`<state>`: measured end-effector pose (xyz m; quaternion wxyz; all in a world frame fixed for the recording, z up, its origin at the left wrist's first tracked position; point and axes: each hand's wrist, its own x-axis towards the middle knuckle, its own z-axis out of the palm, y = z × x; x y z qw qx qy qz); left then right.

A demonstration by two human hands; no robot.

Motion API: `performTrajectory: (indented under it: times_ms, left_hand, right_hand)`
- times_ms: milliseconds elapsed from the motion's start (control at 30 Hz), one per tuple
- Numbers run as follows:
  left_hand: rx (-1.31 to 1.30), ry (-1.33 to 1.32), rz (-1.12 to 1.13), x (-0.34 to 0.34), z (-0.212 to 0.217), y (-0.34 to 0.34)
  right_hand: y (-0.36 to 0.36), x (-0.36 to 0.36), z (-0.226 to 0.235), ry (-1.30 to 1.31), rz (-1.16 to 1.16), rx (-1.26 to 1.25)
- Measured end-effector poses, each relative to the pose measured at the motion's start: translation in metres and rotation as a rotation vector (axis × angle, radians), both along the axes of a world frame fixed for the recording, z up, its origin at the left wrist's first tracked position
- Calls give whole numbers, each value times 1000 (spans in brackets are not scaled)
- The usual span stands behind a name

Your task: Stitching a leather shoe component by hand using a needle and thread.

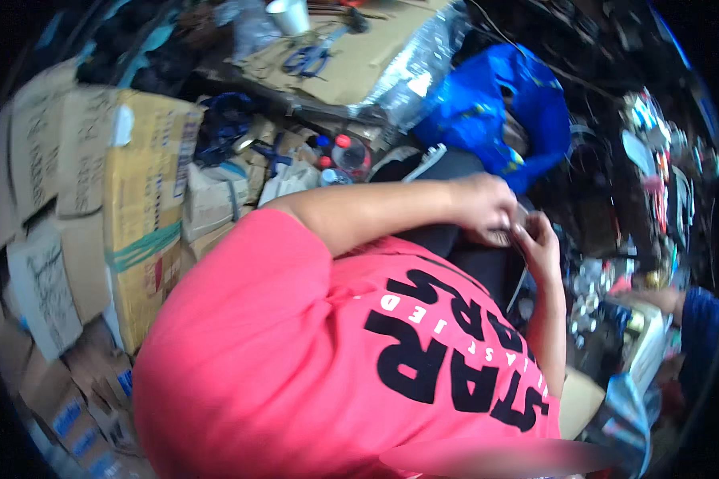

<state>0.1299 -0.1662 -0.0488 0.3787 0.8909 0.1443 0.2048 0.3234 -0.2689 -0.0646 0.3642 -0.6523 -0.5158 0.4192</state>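
Two hands are meeting right of centre in the frame, over a dark lap. The left hand (487, 203) is coming in from the upper left on a bare forearm, fingers curling narrowly around a small pale object (513, 234) that is too small and hidden to identify. The right hand (539, 243) is rising from the lower right, fingertips pinching at the same small object, so both hands are touching it and each other. A pink shirt (295, 351) with black lettering is filling the lower middle. Just above the hands a blue bag (503, 104) is lying, and cardboard boxes (136, 215) are stacking up at the left. Blue-handled scissors (310, 57) are resting on cardboard near the top, beside a white cup (289, 16).
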Motion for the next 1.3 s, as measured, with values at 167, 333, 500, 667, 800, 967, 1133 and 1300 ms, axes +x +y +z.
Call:
performTrajectory:
  times_ms: [167,333,500,667,800,967,1133,1300]
  left_hand:
    - [1,-278,275,-1,44,33]
    - [-92,-668,138,-56,179,55]
    - [207,-524,217,-28,103,57]
    - [-99,-50,-32,13,-18,10]
    - [-210,55,-91,20,-23,3]
    - [-244,127,-148,28,-7,15]
    - [-393,167,-64,29,-19,29]
    - [-693,240,-329,32,-16,39]
  right_hand:
    - [-3,-27,39,-148,-80,53]
    - [-8,-42,39,-280,-195,-26]
    - [-2,-47,49,-439,87,-289]
    - [-9,-45,43,-343,276,-189]
    - [-30,-41,46,-249,202,-212]
    - [-45,-42,53,-166,118,-145]
    - [-59,-17,89,147,-160,-113]
    - [-48,-20,89,-243,-56,-19]
